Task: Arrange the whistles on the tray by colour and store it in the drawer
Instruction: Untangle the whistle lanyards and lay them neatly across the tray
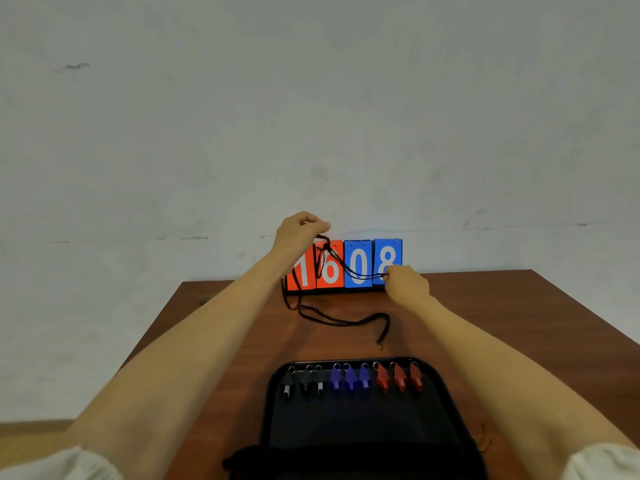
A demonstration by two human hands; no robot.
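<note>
whistles point(349, 379) (plastic, ringed) | tray point(346, 426): black, rounded | hands point(300, 227) point(406, 285) pinch thin cord point(346, 322)

Your tray point(363, 424) sits on the table point(519, 299) nearest you, whistles point(351, 379) in a row along its far edge; behind it lies a cord point(343, 322); the scoreboard point(362, 251) stands farthest back, against the wall point(311, 116).

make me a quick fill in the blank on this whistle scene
1. The tray holds ___ whistles in all.
2. The red whistles lie at the tray's ___ end.
3. The left hand and the right hand both pinch a ___ cord.
4. The scoreboard cards read ___.
Missing: nine; right; black; 1608.
</note>
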